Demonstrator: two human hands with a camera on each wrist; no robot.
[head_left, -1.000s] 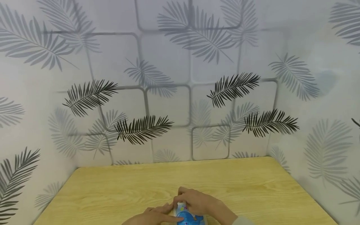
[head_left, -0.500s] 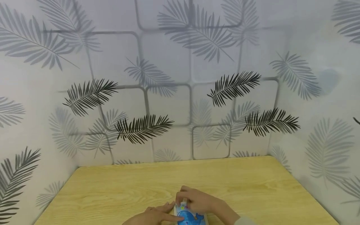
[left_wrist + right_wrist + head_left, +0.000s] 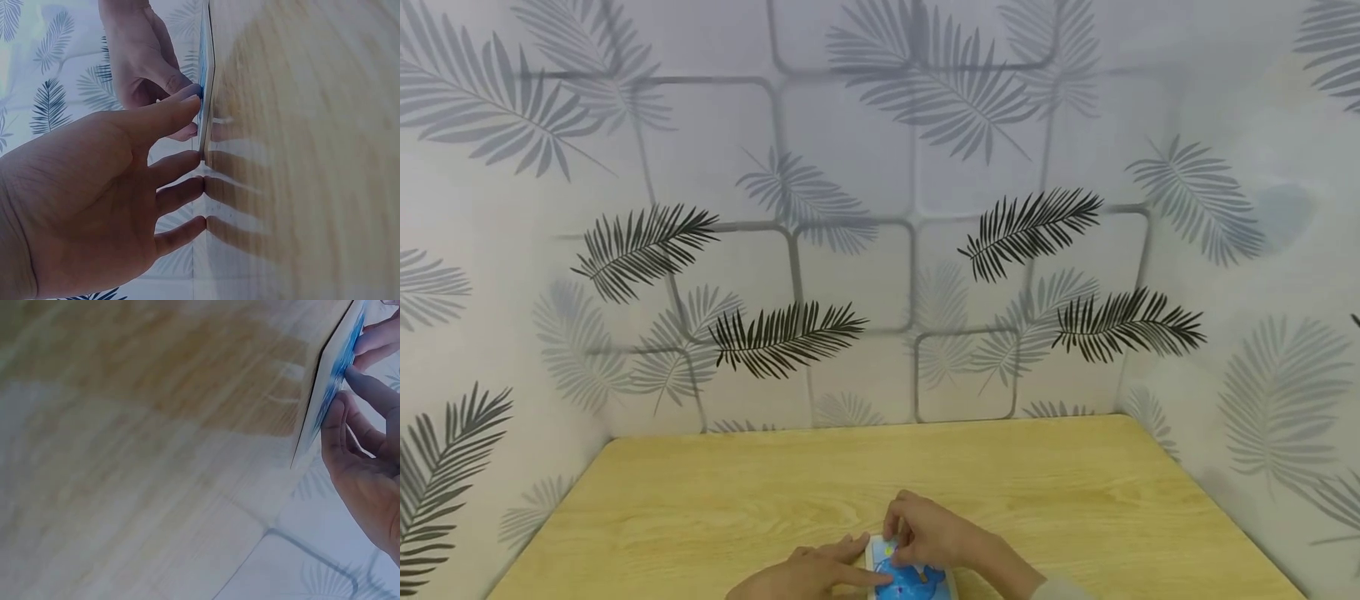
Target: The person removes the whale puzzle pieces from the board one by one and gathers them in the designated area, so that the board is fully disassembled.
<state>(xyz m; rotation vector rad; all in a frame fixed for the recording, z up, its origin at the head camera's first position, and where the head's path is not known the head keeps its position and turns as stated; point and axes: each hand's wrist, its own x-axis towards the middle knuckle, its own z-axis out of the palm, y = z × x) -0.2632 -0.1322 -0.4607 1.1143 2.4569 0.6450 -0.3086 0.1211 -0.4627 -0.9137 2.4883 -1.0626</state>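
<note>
A flat board [image 3: 880,543] with a blue whale picture [image 3: 901,587] lies at the table's front edge; the wrist views show its thin pale edge. My left hand [image 3: 808,575] rests at its left side. In the left wrist view this hand [image 3: 94,194] has its thumb on the board's face, one finger at the board's corner and other straight fingertips on the table. My right hand [image 3: 936,533] reaches over the upper right part, fingers bent. From the right wrist, that hand's [image 3: 369,450] thumb and fingertips touch the picture side; whether they pinch a piece is hidden.
The wood-grain table [image 3: 737,492] stretches behind and to both sides of the hands. Walls [image 3: 850,275] with grey and black leaf prints stand at its back and sides.
The right hand's fingers have shifted slightly right and its thumb now shows on the picture, left of where it was hidden. The left hand keeps its place; the head view has tilted slightly.
</note>
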